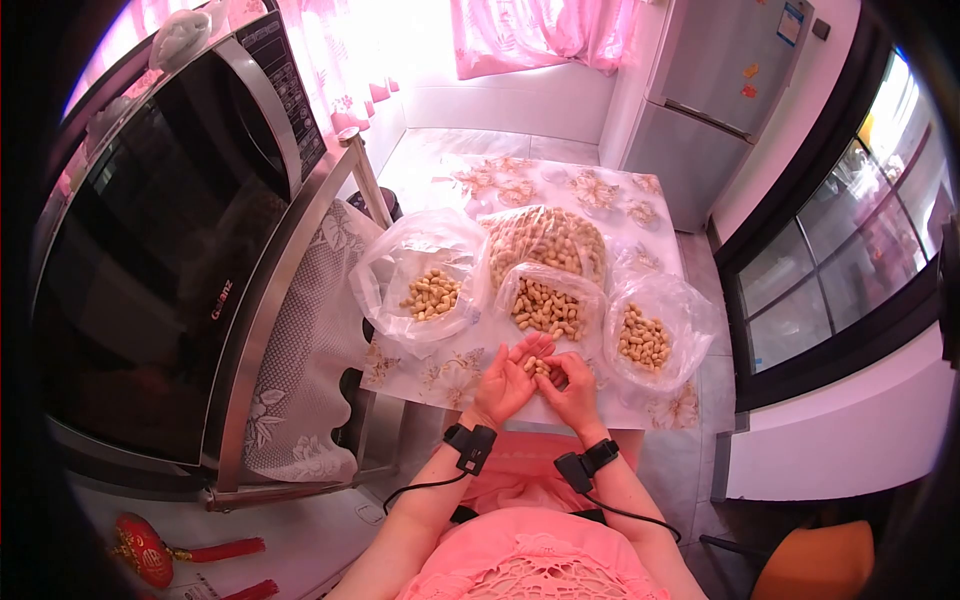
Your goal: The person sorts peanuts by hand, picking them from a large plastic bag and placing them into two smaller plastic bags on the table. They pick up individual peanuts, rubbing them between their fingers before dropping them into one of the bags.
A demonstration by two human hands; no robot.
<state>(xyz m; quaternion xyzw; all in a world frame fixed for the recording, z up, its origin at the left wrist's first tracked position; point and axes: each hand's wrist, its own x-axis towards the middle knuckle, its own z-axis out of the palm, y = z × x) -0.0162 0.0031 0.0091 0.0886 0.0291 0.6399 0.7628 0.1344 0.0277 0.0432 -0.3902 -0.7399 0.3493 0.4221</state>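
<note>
The left hand (508, 380) lies palm up, released, cradling peanuts (538, 367); the right hand (572, 388) pinches one. Any tilt could roll them off the tabletop (440, 375) edge at 6 o'clock

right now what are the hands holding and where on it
A few peanuts lie in the upturned palm of the left hand; the right hand fingertips touch them. Exact grip is too small to tell.

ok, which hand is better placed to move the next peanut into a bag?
Probably right. The left hand lies palm up, cupping the peanuts; the right hand has its fingers on that pile and sits nearest the right bag.
</note>
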